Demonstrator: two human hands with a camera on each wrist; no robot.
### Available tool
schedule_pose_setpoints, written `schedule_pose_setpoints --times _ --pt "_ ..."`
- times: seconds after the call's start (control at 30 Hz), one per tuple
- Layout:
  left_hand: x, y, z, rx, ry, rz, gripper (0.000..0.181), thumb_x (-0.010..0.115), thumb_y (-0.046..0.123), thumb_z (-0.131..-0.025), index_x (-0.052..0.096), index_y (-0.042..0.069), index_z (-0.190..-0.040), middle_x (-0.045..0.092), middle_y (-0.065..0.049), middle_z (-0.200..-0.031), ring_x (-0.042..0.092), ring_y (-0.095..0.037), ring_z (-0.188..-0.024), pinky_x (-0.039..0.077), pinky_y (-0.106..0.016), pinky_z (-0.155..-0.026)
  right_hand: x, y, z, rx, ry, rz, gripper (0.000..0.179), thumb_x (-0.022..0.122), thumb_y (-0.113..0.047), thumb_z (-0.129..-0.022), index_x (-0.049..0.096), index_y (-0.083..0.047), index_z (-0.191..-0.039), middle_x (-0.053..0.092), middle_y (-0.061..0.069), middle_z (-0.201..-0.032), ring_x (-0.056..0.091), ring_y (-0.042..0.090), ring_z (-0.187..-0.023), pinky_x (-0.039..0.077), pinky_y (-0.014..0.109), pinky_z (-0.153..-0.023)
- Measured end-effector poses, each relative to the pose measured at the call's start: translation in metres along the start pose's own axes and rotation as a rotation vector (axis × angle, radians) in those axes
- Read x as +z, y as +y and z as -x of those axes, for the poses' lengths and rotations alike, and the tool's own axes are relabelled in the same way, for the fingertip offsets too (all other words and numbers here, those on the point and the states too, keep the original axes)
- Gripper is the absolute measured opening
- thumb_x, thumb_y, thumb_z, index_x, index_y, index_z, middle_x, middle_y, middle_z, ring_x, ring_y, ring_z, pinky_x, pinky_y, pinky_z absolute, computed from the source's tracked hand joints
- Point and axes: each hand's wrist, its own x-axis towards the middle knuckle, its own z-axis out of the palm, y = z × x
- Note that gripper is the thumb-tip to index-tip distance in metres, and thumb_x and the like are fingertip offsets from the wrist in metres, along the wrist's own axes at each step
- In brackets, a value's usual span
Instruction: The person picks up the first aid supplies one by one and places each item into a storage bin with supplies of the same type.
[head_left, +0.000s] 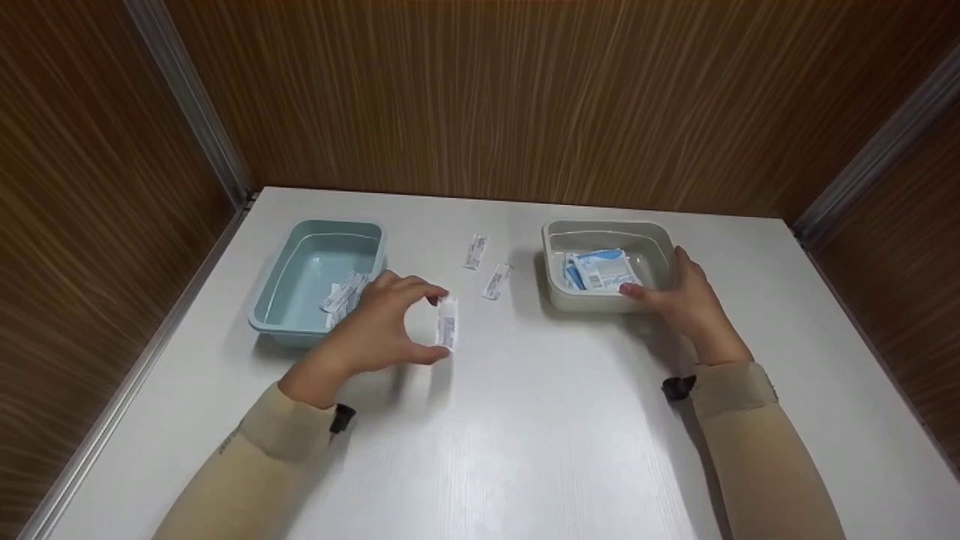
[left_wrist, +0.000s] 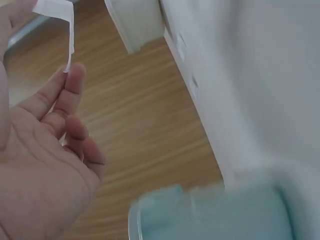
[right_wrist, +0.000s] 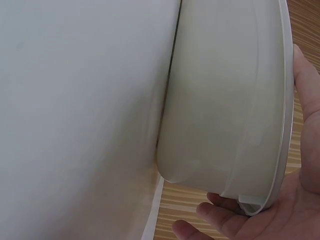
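Between thumb and fingertips, my left hand [head_left: 375, 326] pinches a small white printed strip packet [head_left: 446, 326] by its two ends, above the table. In the left wrist view the packet [left_wrist: 56, 9] looks thin and bent. My right hand [head_left: 686, 300] grips the near right corner of a beige plastic basin [head_left: 592, 302], thumb over the rim and fingers along the outside. Several blue-and-white square packets [head_left: 604, 268] lie inside that basin. Two more strip packets, one farther back [head_left: 475, 252] and one nearer [head_left: 496, 281], lie on the table between the basins.
At the left stands a light blue basin [head_left: 289, 328] holding several white strip packets [head_left: 345, 294], partly hidden by my left hand. Wood-grain panels [head_left: 480, 97] rise behind and beside the white table [head_left: 517, 435].
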Motion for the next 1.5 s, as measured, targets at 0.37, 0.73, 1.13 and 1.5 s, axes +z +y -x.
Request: schedule_pose_setpoints --times 0.37,0.73,1.13,1.5 --pt "-0.065 -0.047 0.017 -0.332 0.171 -0.069 0.079 0.092 0.044 -0.092 0.063 0.014 -0.159 0.057 -0.017 -0.166 0.04 -0.04 -0.143 0.046 -0.061 -0.111 -0.002 -0.003 0.0 0.016 -0.009 0.015 0.153 0.09 -0.069 -0.088 -0.018 -0.012 -0.18 -0.008 0.023 -0.191 0.001 0.052 -0.177 0.01 0.073 -0.141" --pt "-0.073 -0.087 0.025 -0.473 0.166 -0.122 0.084 0.087 0.052 -0.094 0.06 0.007 -0.159 0.057 -0.025 -0.158 0.038 -0.046 -0.14 0.044 -0.06 -0.106 0.0 -0.001 0.001 0.012 -0.007 0.003 0.149 0.09 -0.064 -0.091 -0.018 -0.01 -0.179 -0.008 0.024 -0.19 -0.001 0.052 -0.177 0.008 0.073 -0.141" --pt "-0.073 -0.091 0.026 -0.442 0.138 -0.217 0.113 0.089 0.063 -0.09 0.045 -0.005 -0.168 0.041 -0.035 -0.17 0.035 -0.053 -0.141 0.028 -0.069 -0.115 0.0 -0.001 0.001 -0.009 -0.007 0.0 0.149 0.09 -0.063 -0.092 -0.018 -0.009 -0.179 -0.007 0.025 -0.19 0.0 0.054 -0.176 0.009 0.073 -0.141" --pt "-0.059 -0.045 0.025 -0.299 0.274 -0.228 0.083 0.085 0.051 -0.097 0.06 0.001 -0.159 0.046 -0.029 -0.167 0.036 -0.049 -0.138 0.028 -0.07 -0.114 0.0 -0.002 0.0 0.01 -0.008 -0.018 0.152 0.092 -0.066 -0.088 -0.018 -0.012 -0.18 -0.008 0.021 -0.191 -0.001 0.051 -0.178 0.008 0.072 -0.141"
